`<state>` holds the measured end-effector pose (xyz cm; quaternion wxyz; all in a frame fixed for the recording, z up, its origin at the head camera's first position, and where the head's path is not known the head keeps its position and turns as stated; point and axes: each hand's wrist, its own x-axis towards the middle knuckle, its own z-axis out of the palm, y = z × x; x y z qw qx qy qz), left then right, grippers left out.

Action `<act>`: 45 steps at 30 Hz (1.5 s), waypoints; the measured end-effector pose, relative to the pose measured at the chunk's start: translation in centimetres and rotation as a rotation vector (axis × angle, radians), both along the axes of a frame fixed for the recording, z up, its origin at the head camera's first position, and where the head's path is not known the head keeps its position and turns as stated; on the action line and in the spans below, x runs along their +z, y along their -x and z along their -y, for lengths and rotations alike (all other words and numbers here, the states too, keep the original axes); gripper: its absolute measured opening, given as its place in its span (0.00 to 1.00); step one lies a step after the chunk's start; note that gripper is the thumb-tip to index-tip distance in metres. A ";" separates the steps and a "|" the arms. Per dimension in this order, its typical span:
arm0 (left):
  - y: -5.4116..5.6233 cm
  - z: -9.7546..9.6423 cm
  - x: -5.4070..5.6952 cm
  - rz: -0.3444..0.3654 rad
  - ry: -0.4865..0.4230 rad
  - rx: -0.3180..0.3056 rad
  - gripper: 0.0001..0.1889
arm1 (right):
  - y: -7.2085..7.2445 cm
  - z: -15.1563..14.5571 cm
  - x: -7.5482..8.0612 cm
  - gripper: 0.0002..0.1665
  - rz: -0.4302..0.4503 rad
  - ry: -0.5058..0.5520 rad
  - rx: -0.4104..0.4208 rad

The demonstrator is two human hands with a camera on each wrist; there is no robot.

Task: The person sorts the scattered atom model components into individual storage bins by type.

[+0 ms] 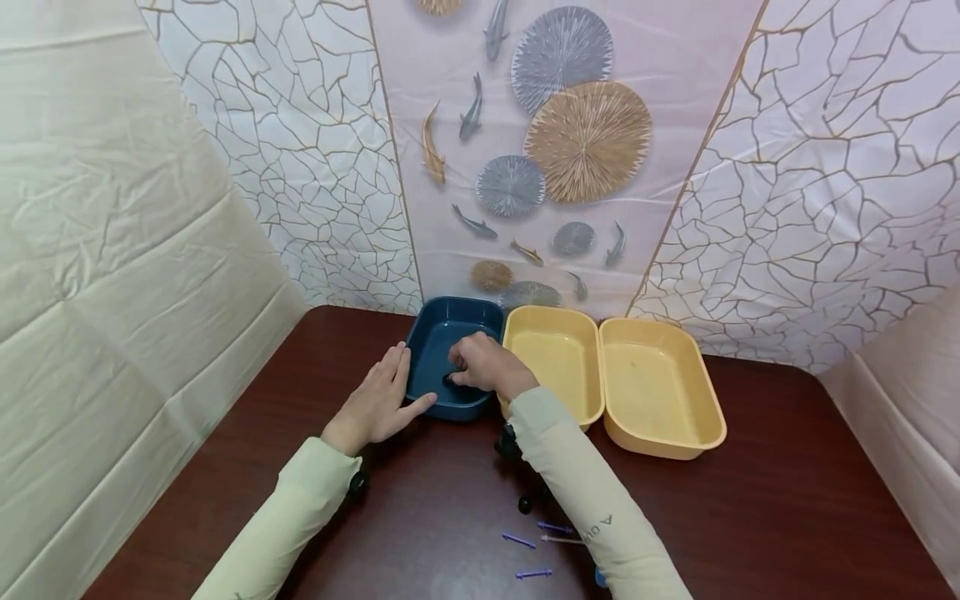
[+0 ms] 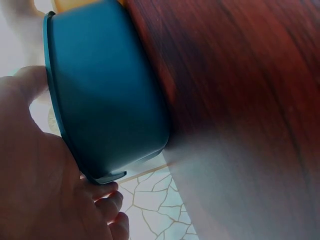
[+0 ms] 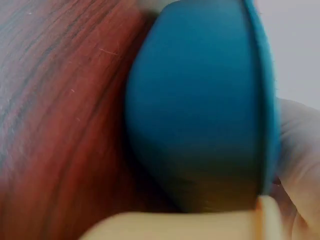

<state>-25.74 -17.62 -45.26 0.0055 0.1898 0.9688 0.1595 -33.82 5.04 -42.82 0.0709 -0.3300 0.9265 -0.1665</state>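
A dark blue tray (image 1: pixel 434 358) stands at the back of the table, on the left of a row of trays. My left hand (image 1: pixel 378 400) lies along its near left corner, fingers straight and thumb stretched out. In the left wrist view, the hand reaches along the rim of the blue tray (image 2: pixel 105 85). Inside the tray, my right hand (image 1: pixel 483 364) pinches a small black round piece (image 1: pixel 448 380) between thumb and curled fingers. The right wrist view shows the tray's outer wall (image 3: pixel 195 100), with part of the right hand (image 3: pixel 300 150) beyond the rim.
Two yellow trays (image 1: pixel 551 354) (image 1: pixel 656 392) stand side by side, right of the blue one. A black ball (image 1: pixel 524 505) and several thin purple sticks (image 1: pixel 534 573) lie near the right forearm. Another dark object (image 1: pixel 507 442) is partly hidden by the right sleeve. Patterned cloth hangs behind.
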 end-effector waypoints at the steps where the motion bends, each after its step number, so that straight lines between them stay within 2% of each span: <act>1: 0.0 0.0 0.0 0.001 -0.002 0.000 0.52 | -0.1 -0.2 0.3 0.17 -0.004 0.001 0.001; 6: 0.0 0.0 -0.1 0.002 -0.005 0.006 0.52 | -1.1 -1.2 2.0 0.17 -0.018 0.001 0.029; 12: 0.0 0.0 -0.2 0.007 -0.004 0.008 0.53 | -3.0 -3.2 4.6 0.17 0.004 -0.016 0.087; 19: 0.0 -0.1 -0.2 -0.001 0.002 0.010 0.52 | -5.7 -6.2 7.5 0.15 -0.022 -0.087 0.104; 28: 0.0 -0.1 -0.2 0.007 -0.001 0.007 0.52 | -10.0 -10.2 9.6 0.16 -0.081 -0.123 0.128; 31: -0.1 -0.1 -0.1 0.006 0.000 0.002 0.52 | -11.3 -11.1 9.8 0.17 -0.053 -0.123 0.127; 35: -0.1 -0.1 -0.1 0.000 -0.004 -0.002 0.51 | -12.7 -12.0 9.3 0.17 -0.024 -0.094 0.151; 41: 0.0 -0.1 -0.2 0.004 -0.005 -0.001 0.52 | -14.7 -12.7 7.2 0.14 -0.034 -0.041 0.235; 45: 0.0 0.0 -0.3 0.006 -0.004 0.000 0.52 | -15.4 -12.9 5.7 0.13 -0.018 -0.031 0.262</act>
